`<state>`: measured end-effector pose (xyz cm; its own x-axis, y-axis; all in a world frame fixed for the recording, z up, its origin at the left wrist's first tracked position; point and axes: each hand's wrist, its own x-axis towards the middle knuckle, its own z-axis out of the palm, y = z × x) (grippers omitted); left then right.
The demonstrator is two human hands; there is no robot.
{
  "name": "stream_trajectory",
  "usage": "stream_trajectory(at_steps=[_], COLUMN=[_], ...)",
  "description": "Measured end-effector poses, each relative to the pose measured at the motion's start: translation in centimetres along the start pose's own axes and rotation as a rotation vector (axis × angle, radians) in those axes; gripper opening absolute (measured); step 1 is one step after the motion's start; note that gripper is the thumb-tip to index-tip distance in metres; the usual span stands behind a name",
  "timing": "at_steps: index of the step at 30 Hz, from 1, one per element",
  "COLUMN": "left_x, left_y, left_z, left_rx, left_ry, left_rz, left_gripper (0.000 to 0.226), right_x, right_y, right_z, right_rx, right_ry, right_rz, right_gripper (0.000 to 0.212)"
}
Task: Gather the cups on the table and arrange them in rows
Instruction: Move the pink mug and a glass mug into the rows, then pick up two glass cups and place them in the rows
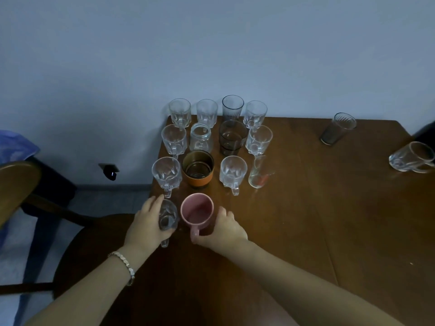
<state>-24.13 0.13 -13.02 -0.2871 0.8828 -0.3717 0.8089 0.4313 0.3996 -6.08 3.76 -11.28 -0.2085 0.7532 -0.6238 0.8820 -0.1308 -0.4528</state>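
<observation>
Several cups stand in rows at the left end of the brown wooden table (pixel 306 208): clear glass mugs, a dark tumbler (pixel 232 107), a smoky glass (pixel 232 137), a jar (pixel 200 137) and an amber cup with an orange band (pixel 198 167). In front of them, my left hand (pixel 148 222) grips a clear glass mug (pixel 167 216) from its left side. Beside it stands a pink mug (pixel 197 211); my right hand (pixel 223 231) holds it, thumb on the handle. Far right, a dark tumbler (pixel 338 128) and a clear mug (pixel 412 156) stand apart.
The table's left edge runs close beside the left column of cups. A wooden chair (pixel 28 184) stands left of the table, with a round seat below my left arm. A pale wall rises behind the table.
</observation>
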Motion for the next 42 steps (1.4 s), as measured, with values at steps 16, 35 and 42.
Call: stream_trajectory(at_steps=[16,35,42], left_x=[-5.2,4.0,8.8], left_y=[28.5,58.3,58.8], left_z=[5.1,18.3,19.5], left_rx=[0.335,0.190,0.344], left_ry=[-0.164,-0.279,-0.204], left_rz=[0.490,0.316,0.335], left_gripper=[0.031,0.022,0.028], right_x=[-4.5,8.3,14.1], right_y=[25.9,46.3,47.6], right_z=[-18.2,-45.1,-44.4], right_rx=[-0.219,-0.122,-0.172], right_ry=[-0.072,0.398,0.241], right_rz=[0.213,0.053,-0.071], right_gripper=[0.063,0.103,0.085])
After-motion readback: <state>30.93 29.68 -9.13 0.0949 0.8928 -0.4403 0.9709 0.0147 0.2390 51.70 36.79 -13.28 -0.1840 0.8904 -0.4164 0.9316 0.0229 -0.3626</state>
